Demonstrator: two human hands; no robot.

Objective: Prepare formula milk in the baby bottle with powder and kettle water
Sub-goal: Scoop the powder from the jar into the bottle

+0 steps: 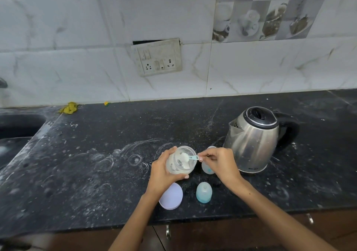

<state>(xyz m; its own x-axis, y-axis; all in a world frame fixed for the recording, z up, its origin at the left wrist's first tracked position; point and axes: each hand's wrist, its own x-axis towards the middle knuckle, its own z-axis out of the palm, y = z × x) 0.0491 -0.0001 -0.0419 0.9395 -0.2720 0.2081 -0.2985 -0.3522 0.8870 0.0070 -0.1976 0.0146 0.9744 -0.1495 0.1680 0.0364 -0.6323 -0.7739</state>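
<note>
My left hand (164,170) grips a clear plastic powder jar (182,161), tilted toward me and holding white powder. My right hand (217,162) pinches the handle of a small light-blue scoop (193,157), whose bowl sits inside the jar's mouth with powder on it. Behind my right hand stands the baby bottle (208,168), mostly hidden, only its clear lower part and a bit of rim showing. The bottle's teat cap (204,192) stands on the counter nearer to me. A steel kettle (251,141) with a black lid and handle stands to the right, lid shut.
The jar's lilac lid (172,197) lies flat near the front edge of the black stone counter (96,164). A sink (17,127) is at the far left. A switch and socket plate (157,56) hangs on the tiled wall. Yellow scraps (68,108) lie by the wall.
</note>
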